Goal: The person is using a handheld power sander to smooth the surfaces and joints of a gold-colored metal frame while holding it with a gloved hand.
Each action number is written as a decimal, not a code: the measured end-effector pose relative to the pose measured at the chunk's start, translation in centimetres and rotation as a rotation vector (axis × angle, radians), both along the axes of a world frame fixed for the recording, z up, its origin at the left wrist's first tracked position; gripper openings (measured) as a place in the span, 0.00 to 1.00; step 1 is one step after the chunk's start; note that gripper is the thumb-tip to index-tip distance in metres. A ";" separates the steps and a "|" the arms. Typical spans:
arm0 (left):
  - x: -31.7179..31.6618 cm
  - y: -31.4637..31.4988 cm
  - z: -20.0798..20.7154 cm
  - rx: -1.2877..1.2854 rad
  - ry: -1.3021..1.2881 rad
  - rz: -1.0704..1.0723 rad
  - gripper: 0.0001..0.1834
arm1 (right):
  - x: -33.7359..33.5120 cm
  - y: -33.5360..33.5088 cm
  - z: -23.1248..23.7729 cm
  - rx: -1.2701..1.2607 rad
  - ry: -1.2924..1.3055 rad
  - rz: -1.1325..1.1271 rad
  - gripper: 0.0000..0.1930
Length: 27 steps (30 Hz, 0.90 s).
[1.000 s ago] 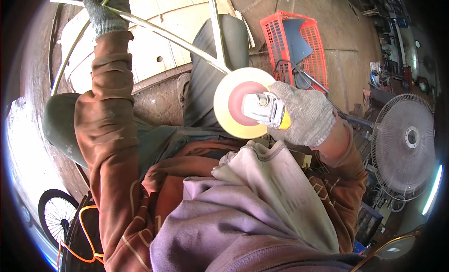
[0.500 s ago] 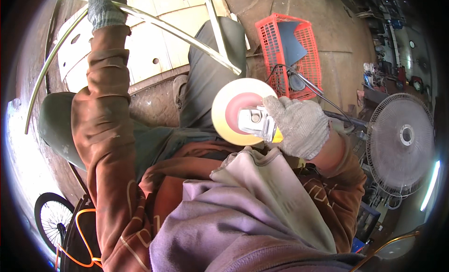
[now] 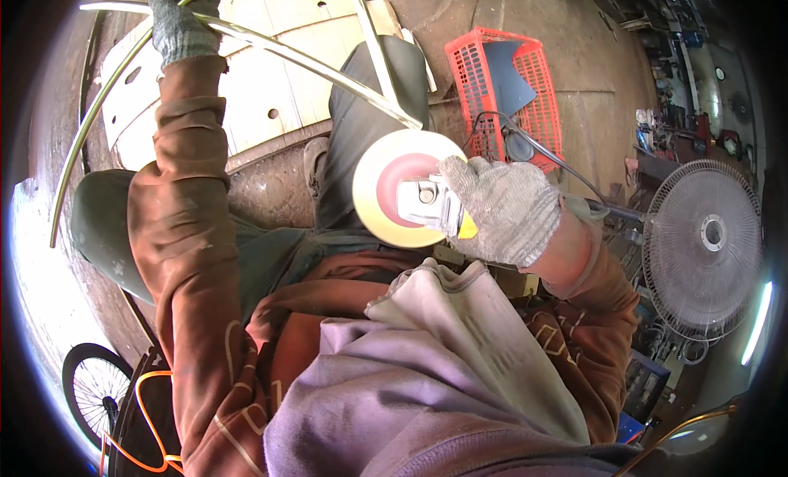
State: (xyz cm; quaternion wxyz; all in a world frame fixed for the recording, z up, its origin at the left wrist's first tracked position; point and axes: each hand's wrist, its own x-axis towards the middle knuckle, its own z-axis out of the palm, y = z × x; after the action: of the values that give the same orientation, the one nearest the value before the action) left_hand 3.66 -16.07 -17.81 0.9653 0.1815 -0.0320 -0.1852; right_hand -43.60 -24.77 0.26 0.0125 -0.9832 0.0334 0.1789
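My left hand (image 3: 180, 32), in a grey knit glove, is closed around shiny metal tubing (image 3: 304, 60) at the upper left; some of its fingers are hidden. The tubing has a long, nearly straight length running toward the middle and a curved length bending down along the left. My right hand (image 3: 505, 213), in a whitish knit glove, grips an angle grinder (image 3: 421, 200) with a silver head and a bit of yellow body. Its broad disc (image 3: 376, 177), pale yellow with a reddish centre, lies just below the tubing's end; whether they touch I cannot tell.
Pale wooden boards (image 3: 271, 83) with round holes lie under the tubing. A red plastic basket (image 3: 542, 91) holds a dark flat piece, with a cord running past it. At right stands a fan (image 3: 702, 247); a spoked wheel (image 3: 97, 392) and orange hose (image 3: 141, 407) are lower left.
My right hand has carried the grinder left and slightly up, so the disc is closer below the tubing's end. My left hand and the tubing have shifted slightly.
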 end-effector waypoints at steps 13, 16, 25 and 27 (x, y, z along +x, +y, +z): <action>0.5 -0.8 -1.8 -0.170 0.038 -0.093 0.46 | -3.2 -0.2 1.9 0.158 -0.072 -0.136 0.35; 1.6 -0.5 -3.9 -0.252 0.054 -0.137 0.48 | -3.3 -0.8 1.8 0.177 -0.049 -0.190 0.36; -5.5 -3.4 2.5 0.032 0.072 0.053 0.50 | -4.6 -1.5 0.6 0.200 -0.099 -0.200 0.37; -5.1 -2.5 2.6 0.046 0.042 0.078 0.48 | -4.3 -1.8 0.3 0.206 -0.092 -0.189 0.37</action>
State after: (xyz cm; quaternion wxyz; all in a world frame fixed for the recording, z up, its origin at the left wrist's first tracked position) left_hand -1.42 -18.58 -15.24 0.9678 0.2009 -0.0006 -0.1518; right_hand -47.88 -26.59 0.59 0.1317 -0.9764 0.1065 0.1341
